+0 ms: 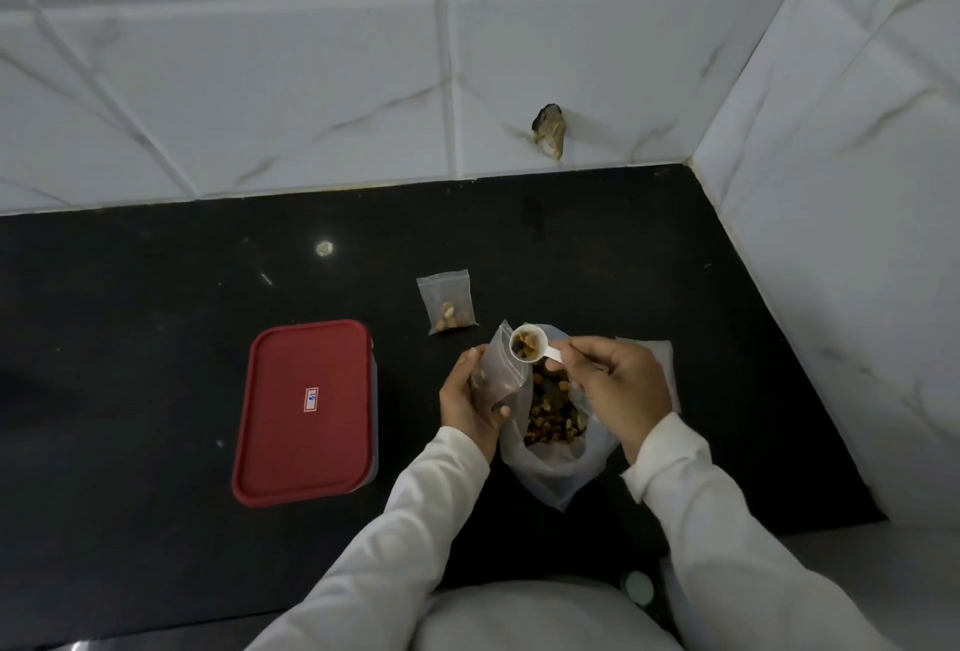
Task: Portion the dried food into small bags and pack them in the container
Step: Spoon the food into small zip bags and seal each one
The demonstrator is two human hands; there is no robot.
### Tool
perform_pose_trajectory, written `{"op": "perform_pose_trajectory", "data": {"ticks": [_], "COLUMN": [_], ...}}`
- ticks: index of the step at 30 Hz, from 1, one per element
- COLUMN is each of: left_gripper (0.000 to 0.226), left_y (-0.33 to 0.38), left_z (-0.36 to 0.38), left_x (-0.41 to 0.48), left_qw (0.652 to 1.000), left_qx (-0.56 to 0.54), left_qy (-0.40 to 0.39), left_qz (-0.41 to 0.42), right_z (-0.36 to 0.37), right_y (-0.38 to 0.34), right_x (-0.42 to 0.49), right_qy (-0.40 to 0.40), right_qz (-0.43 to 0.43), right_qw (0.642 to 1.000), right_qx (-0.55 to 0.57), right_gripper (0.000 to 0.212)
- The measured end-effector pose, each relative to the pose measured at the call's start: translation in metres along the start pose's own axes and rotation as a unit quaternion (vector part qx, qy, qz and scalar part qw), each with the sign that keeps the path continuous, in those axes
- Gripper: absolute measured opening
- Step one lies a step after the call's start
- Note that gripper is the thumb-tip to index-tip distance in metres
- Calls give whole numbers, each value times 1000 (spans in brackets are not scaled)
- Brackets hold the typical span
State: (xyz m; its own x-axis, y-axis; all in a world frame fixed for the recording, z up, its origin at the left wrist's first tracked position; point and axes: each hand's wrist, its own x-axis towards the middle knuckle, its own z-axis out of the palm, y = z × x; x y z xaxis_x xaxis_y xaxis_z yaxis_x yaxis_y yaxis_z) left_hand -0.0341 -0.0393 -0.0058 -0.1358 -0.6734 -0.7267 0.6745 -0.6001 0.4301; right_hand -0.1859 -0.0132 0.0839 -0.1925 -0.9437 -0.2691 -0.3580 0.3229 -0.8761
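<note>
My left hand (pixel 470 403) grips a small clear zip bag (pixel 500 369), held upright with its mouth up. My right hand (pixel 613 382) pinches the handle of a white measuring scoop (pixel 527 344) filled with dried fruit and nuts, its bowl at the small bag's mouth. Below the scoop lies a large open plastic bag of dried food (pixel 553 416) on the black counter. A filled small zip bag (pixel 448 301) lies flat further back. The container with its red lid (pixel 306 411) on sits to the left.
The black counter (pixel 156 286) ends at a white tiled wall behind and another on the right, forming a corner. A stack of empty small bags (pixel 660 354) shows behind my right hand. A chipped hole (pixel 549 128) marks the back wall.
</note>
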Motion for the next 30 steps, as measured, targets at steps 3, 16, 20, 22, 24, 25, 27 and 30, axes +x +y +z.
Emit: {"op": "perform_pose_trajectory", "data": {"ticks": [3,16,20,22,24,25,27,30], "left_gripper": [23,26,25,27,27,27,27,22], "left_y": [1,3,3,2,2,2,2,4], "left_z": [1,4,4,4,5,5,4,0], "left_x": [-2,-6,-6,-6,-6,-5,-6,-5], "left_qw": [1000,999,999,999,999,999,999,998], "left_qx": [10,5,-11,-13,-11,-6,3,2], "left_qy": [-2,-26,-28,-39,-45,-44,-46,-54], "left_qz": [10,24,15,12,10,11,14,35], "right_z": [6,23,18,18,19,19,16,6], "right_y": [1,27,28,33,36,37,34,35], "right_x": [1,-4,-7,-6,-6,-6,-8,-9], "right_qy": [23,66,102,105,119,129,157,172], "right_qz": [-84,-423,-444,-440,-432,-424,-386,-250], "right_qw": [990,822,802,804,816,829,873,938], "right_qx": [-107,-376,-387,-385,-366,-340,-253,-169], "right_gripper": [15,46,36,36,29,25,16,13]}}
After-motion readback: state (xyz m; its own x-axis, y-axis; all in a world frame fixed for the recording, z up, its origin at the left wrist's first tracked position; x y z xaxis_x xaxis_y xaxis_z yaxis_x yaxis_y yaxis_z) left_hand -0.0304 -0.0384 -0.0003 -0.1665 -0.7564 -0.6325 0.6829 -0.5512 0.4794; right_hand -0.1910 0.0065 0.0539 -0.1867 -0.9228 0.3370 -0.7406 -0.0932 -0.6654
